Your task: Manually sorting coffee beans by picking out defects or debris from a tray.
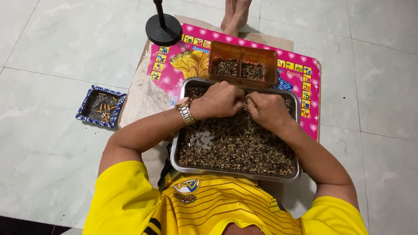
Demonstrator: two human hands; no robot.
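Yellow short-sleeved jersey (209,209), thin darker horizontal stripes across the front, black trim near the hem. Round crest (186,188) in blue, white and gold on the chest, small gold mark opposite. Gold-toned metal link wristwatch (185,110) on left wrist. Forearms bare, hands bare, no rings visible. Bare feet (235,15) at top edge.

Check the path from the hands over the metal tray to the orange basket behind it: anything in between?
Nothing visible blocks it. Both the left hand and the right hand rest together over the small dark pieces at the far end of the metal tray. The orange basket sits right behind the tray's far rim, open-topped.
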